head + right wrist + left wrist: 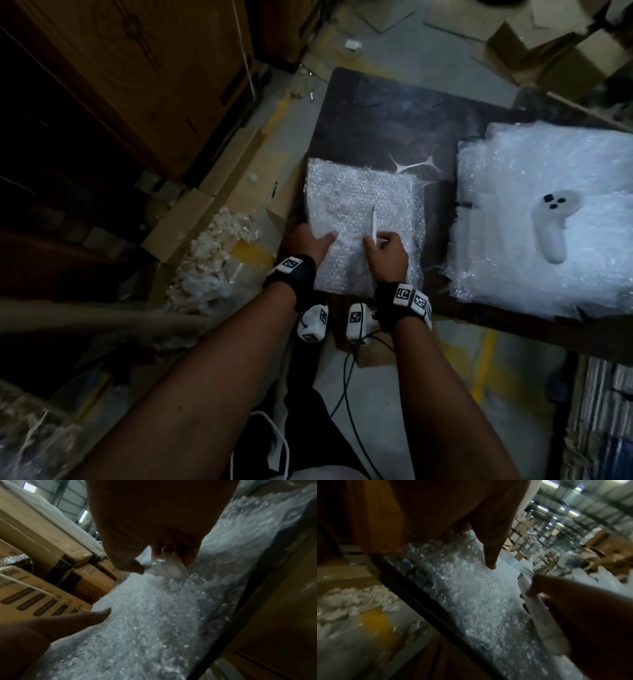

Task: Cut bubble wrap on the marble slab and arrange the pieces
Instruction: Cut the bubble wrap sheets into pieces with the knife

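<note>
A sheet of bubble wrap (363,205) lies on the near left part of the dark marble slab (383,113). My left hand (317,238) rests flat on the sheet's left edge with its thumb (489,555) stretched out over the wrap. My right hand (376,241) pinches a slim white cutter (374,224) whose tip stands on the middle of the sheet. The right wrist view shows the cutter (164,566) held between thumb and fingers, touching the wrap. A stack of cut bubble wrap pieces (513,267) sits on the slab's right side.
A white hand controller (553,226) lies on top of the stack. A heap of wrap scraps (212,260) and flattened cardboard (205,212) cover the floor to the left. A tall wooden crate (137,68) stands at the far left. Cables (346,377) hang below my wrists.
</note>
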`<state>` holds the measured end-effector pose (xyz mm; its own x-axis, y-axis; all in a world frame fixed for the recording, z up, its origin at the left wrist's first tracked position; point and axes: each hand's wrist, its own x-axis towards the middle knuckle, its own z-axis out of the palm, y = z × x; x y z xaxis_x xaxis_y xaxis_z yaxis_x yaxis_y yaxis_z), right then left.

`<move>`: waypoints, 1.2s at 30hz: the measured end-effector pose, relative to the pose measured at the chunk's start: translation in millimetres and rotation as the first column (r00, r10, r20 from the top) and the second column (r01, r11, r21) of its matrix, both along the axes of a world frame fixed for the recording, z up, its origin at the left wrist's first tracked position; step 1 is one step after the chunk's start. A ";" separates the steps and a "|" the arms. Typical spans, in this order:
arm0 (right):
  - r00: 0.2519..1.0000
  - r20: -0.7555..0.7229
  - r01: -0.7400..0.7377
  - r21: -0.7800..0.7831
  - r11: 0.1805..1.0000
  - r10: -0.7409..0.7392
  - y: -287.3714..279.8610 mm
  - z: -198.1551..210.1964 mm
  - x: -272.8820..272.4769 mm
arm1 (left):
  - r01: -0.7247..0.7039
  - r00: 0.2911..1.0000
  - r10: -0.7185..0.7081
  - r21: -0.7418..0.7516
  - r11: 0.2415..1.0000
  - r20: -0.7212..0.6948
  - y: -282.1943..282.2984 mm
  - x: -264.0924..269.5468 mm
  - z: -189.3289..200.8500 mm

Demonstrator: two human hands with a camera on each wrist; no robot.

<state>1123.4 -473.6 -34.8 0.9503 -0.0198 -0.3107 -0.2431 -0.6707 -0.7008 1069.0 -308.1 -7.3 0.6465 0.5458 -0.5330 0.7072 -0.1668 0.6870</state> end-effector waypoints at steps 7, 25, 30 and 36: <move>0.999 0.021 0.031 0.196 0.980 -0.036 -3.0 24.1 -29.6 | -0.065 0.937 0.166 -0.311 0.948 0.308 13.4 -55.5 27.4; 0.619 -0.133 -0.678 0.407 0.612 0.774 194.8 108.4 -289.4 | -0.617 0.606 0.648 -0.242 0.749 0.462 105.0 -508.0 120.5; 0.407 -0.122 -0.876 0.228 0.425 0.905 225.0 72.4 -364.8 | -0.682 0.666 0.580 0.069 0.728 0.469 89.9 -623.7 115.5; 0.313 -0.141 -0.911 0.235 0.339 0.939 233.3 87.0 -480.2 | -0.646 0.746 0.542 0.226 0.729 0.386 68.9 -717.4 75.1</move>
